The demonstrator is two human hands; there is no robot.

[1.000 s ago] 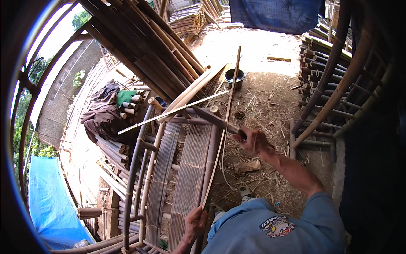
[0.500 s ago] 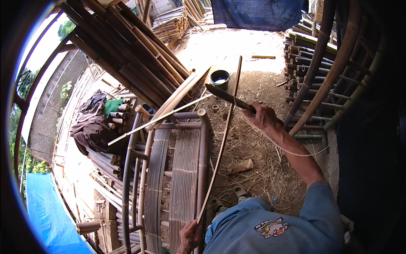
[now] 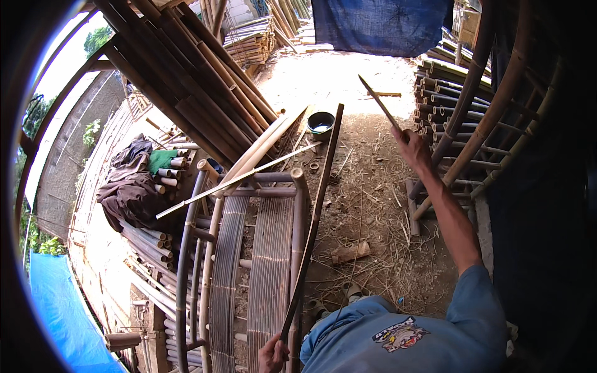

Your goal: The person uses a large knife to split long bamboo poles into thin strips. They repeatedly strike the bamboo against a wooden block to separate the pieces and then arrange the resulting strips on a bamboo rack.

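Observation:
My left hand (image 3: 273,354) is closed around the lower end of a long split bamboo strip (image 3: 318,211), which slants up and away with its dark side showing. Gripped in my right hand (image 3: 412,149) is a long-bladed machete (image 3: 378,102), held out at the right and pointing up to the left, apart from the strip. Just left of the strip stands a bamboo bench (image 3: 300,211) with a slatted top (image 3: 270,267). A pale bamboo strip (image 3: 249,175) lies across the bench's far end.
A black bucket (image 3: 321,124) stands beyond the bench. Thin shavings and a wood block (image 3: 350,252) litter the dirt floor. Dark bamboo poles (image 3: 186,81) lean at the left; more poles (image 3: 435,93) are stacked at the right, behind a bamboo frame (image 3: 463,149). Dark cloth (image 3: 134,193) covers other poles.
My right hand has swung the machete up and right, off the strip. The thin curl beside that arm is gone from there. The strip in my left hand has turned dark side up.

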